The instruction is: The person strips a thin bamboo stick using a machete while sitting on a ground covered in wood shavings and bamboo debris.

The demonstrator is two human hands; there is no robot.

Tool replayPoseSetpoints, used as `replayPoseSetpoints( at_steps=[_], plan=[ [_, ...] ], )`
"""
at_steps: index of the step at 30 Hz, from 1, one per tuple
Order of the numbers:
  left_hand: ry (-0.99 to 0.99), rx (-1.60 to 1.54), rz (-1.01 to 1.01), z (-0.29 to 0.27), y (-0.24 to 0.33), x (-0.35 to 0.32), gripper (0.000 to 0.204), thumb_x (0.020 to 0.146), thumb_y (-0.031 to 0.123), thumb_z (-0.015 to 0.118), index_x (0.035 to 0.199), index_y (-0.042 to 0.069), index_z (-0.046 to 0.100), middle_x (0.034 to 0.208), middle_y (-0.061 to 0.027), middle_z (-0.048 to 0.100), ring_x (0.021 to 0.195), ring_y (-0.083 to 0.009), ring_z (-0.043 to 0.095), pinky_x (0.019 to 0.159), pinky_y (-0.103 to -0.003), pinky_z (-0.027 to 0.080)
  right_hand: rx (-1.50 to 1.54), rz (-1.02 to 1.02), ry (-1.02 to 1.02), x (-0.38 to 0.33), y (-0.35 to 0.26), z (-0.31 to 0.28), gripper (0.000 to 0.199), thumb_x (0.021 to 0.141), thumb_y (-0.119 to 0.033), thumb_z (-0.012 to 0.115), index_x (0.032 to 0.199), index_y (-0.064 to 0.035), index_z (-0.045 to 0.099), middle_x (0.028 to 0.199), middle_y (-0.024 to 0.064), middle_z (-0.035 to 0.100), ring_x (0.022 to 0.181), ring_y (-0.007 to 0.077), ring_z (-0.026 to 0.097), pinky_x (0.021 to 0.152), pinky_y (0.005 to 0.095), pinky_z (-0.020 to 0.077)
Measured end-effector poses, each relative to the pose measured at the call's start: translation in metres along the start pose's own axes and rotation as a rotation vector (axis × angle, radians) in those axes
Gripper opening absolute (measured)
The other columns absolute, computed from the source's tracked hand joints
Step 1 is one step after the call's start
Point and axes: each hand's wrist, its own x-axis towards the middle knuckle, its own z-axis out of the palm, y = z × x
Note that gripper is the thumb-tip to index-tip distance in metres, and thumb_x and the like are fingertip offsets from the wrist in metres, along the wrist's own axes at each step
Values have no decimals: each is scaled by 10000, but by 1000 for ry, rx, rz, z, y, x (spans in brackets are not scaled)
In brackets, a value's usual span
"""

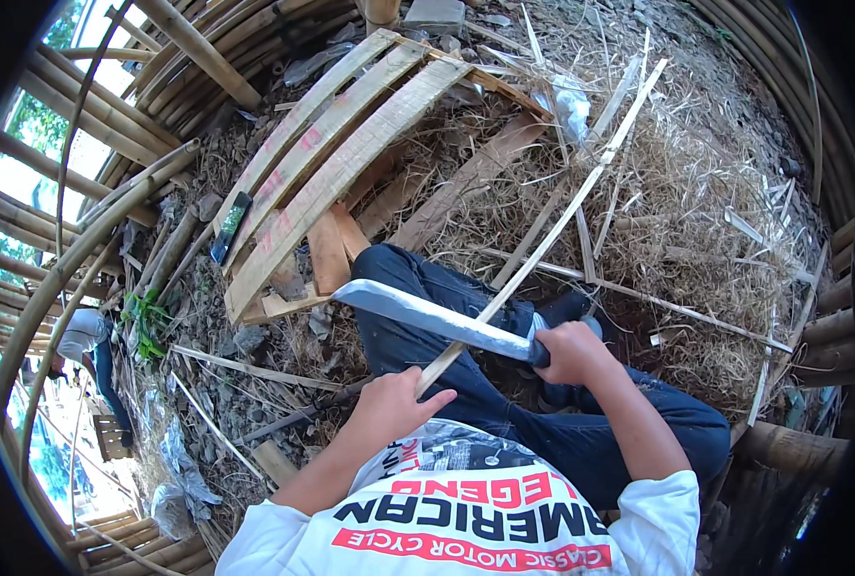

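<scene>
My left hand point(395, 406) is closed around the near end of a long, thin bamboo strip point(554, 233). The strip slants away from me to the upper right, over my bent leg. In my right hand point(573, 354) is a machete point(437, 316), gripped by its dark handle. Its broad grey blade points left and lies across the strip, a little beyond my left hand; whether the edge is biting into the bamboo I cannot tell. The blade's tip hangs over my knee, near a slatted wooden pallet point(351, 163).
A dark phone point(231, 228) rests on the pallet's left slats. Shavings point(706, 230) and loose strips cover the ground at right. Bamboo poles point(92, 106) form walls around me. Plastic bags point(180, 470) lie at lower left. Another person point(92, 346) bends over at far left.
</scene>
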Motion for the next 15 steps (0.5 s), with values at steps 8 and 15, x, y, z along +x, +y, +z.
replayPoseSetpoints(
  at_steps=[8,15],
  plan=[
    [44,26,-22,-8,-2,-3,555,792,547,669,763,3,562,653,-201,609,653,-396,626,614,-455,492,123,313,61,-5,55,-11,215,575,-207,702,706,-41,663,727,187,656,764,372,642,721,440,523],
    [61,59,-4,-7,0,-1,546,785,528,688,744,3,543,637,-193,597,636,-392,617,599,-448,486,92,302,78,-9,66,-17,224,567,-206,694,711,-35,673,742,198,656,774,375,639,743,438,521]
  ],
)
